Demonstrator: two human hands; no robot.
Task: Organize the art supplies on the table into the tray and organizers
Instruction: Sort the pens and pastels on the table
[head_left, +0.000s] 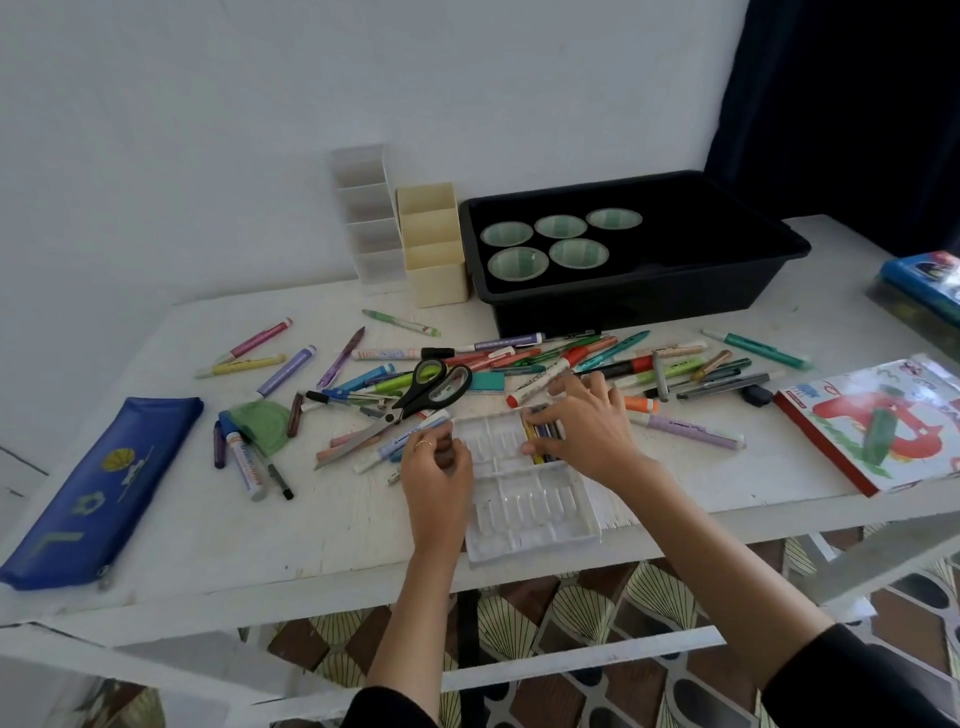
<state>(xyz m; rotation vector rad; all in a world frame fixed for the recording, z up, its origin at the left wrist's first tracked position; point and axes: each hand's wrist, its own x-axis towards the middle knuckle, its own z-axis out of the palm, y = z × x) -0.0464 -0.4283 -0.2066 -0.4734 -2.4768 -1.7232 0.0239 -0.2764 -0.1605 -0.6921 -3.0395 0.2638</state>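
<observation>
White surface (337, 525) against pale wall (208, 104) | crayons (544, 453) in plastic tray (524, 514) near front edge, pinched by right hand (587, 431) | left hand (436, 467) curled at tray's left, grip unclear

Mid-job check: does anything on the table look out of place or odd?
The pens lie scattered loose across the table, with the scissors resting on top of them. The white tray sits near the front edge. No spill or damage shows.
</observation>
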